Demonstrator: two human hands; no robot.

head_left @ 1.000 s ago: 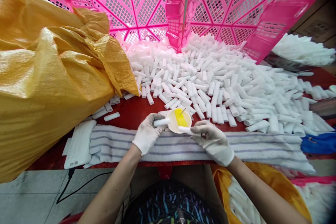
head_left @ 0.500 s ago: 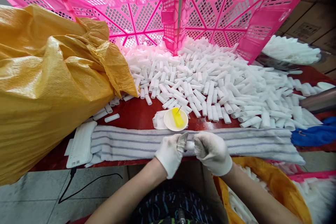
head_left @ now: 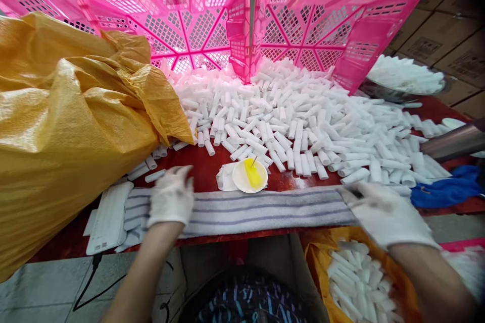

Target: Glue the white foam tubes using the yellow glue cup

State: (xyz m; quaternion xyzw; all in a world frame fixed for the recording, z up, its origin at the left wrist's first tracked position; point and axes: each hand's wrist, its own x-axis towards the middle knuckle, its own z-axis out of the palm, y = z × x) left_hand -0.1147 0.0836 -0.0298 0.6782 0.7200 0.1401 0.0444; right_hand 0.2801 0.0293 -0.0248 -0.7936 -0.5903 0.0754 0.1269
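L hand (head_left: 171, 196) open on striped towel (head_left: 265, 209), long axis L-R; R hand (head_left: 386, 214) open, blurred. Small dish (head_left: 249, 177) holds yellow stuff.

A single white tube (head_left: 155, 175) lies flat on the red table, just ahead of the left hand's (head_left: 171, 197) fingertips, apart from the rest. The heap of white tubes (head_left: 303, 116) spreads beyond both hands, its near edge just ahead of the right hand (head_left: 382, 212).

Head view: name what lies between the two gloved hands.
In the head view, only the striped towel stretches between the left hand and right hand.
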